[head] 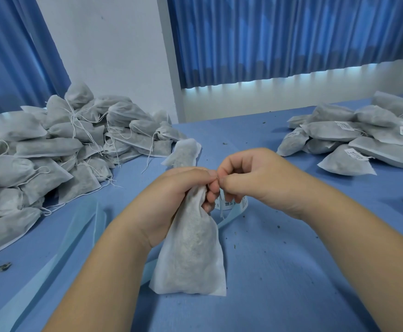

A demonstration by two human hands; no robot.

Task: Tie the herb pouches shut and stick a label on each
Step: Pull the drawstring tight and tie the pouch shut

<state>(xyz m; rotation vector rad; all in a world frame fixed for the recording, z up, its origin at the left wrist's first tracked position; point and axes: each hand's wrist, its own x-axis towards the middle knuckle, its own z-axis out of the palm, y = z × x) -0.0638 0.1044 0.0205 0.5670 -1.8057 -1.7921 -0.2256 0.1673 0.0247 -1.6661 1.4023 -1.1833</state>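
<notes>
- Pouch (190,248): standing on its base on the table (291,271) right in front of me, between my forearms. It is white non-woven fabric, thin and faintly see-through, with dark herb showing through. It has a flat seamed bottom and a body tapering to a gathered neck. I am judging it light, soft and squashy, not fragile, and likely to slump if released. The neck is the place to take hold.
- Left hand (171,195): wrapping its fingers round the gathered neck and keeping the pouch upright.
- Right hand (250,178): curling, with its fingertips pinching together at the pouch's mouth, right against the left fingers. I am taking it to be pinching the drawstring (221,212), a thin white cord whose loose end is hanging just below. The pinch point itself is hidden.
- Label strip (230,203): white barcode stickers on glossy pale blue backing, sitting just behind my fingers. I cannot tell whether it is touching them.
- Crumbs (278,226): dry dark herb flecks lying scattered over the blue table covering.
- Spare pouch (186,152): lying flat just beyond my hands.
- Heap of untied pouches (52,152): piling up at the far left, grey-white and lumpy, with cords trailing loose.
- Heap of labelled pouches (363,137): lying at the far right with stickers showing on several.
- Curtains (291,37): blue and pleated, hanging against the white wall at the back.
</notes>
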